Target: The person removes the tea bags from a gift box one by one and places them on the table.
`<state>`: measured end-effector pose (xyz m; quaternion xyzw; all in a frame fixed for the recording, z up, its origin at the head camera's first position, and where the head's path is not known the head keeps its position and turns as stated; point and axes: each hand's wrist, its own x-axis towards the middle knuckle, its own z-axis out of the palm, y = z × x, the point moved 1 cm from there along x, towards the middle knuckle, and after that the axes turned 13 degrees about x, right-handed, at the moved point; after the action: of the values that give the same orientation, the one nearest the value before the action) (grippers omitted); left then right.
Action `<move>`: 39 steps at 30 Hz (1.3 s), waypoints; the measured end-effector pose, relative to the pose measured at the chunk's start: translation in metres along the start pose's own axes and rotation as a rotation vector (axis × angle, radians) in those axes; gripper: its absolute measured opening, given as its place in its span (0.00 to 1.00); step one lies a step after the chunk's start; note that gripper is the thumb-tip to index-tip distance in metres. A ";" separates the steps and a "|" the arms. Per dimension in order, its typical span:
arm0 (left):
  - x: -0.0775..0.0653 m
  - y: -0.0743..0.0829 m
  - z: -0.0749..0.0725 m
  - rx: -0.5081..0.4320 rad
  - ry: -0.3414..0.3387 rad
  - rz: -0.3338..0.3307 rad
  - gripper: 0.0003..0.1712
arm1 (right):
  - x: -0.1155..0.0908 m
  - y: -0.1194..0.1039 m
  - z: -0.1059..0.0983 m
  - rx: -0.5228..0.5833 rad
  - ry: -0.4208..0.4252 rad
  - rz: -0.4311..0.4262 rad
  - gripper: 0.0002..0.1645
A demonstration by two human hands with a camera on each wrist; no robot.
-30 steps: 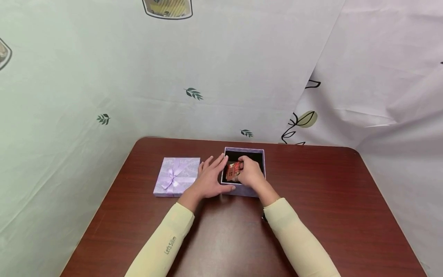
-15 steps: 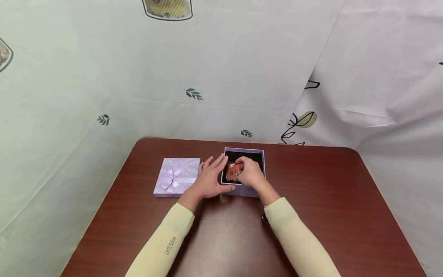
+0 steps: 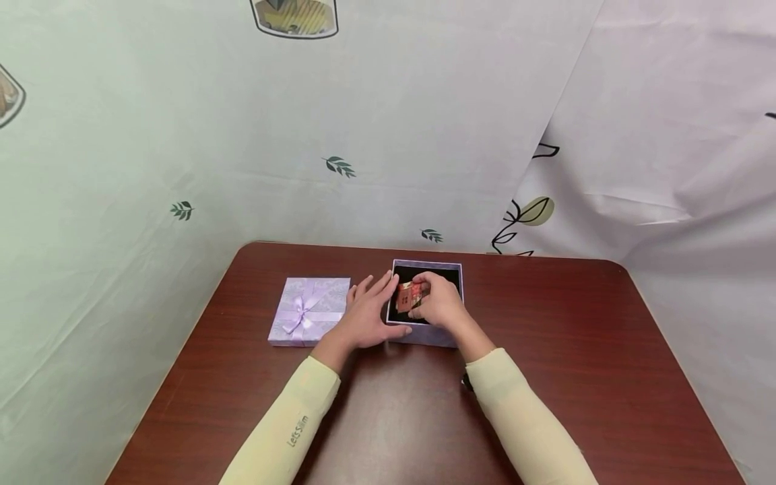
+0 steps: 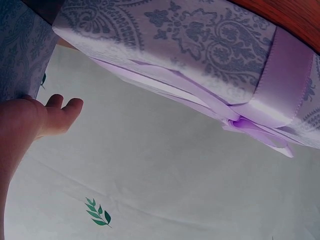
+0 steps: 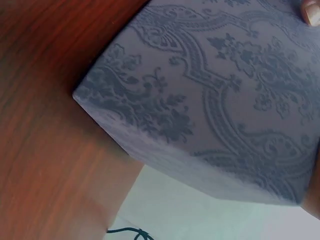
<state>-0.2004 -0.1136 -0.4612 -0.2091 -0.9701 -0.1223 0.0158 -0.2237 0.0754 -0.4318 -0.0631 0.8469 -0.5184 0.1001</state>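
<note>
A lavender gift box [image 3: 424,335] with a black inside stands on the table, its top uncovered. My left hand [image 3: 366,316] rests at its left front corner, fingers straight along the left rim and thumb at the front wall. Inside the box, my right hand [image 3: 441,300] holds a small flat red-and-brown patterned piece [image 3: 406,298] between thumb and fingers; its kind is too small to tell. In the right wrist view, the patterned box wall [image 5: 210,90] fills most of the picture, with one fingertip [image 5: 313,12] at the top right. The held piece does not show there.
The lavender lid [image 3: 321,296] with a ribbon bow lies left of the box, close to my left hand. Both sit toward the back of the dark red wooden table [image 3: 545,350]. A pale printed cloth [image 3: 388,121] hangs behind the table.
The right hand has shifted slightly to the right, and the red piece sits a little higher in the head view. My left hand keeps its place on the box.
</note>
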 end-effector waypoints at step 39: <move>0.001 0.000 0.003 -0.011 0.011 -0.002 0.64 | -0.026 0.025 -0.096 0.506 0.090 0.058 0.43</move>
<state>-0.2011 -0.1127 -0.4637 -0.2075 -0.9695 -0.1289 0.0197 -0.2208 0.1750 -0.4092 0.0114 0.6953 -0.7130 0.0895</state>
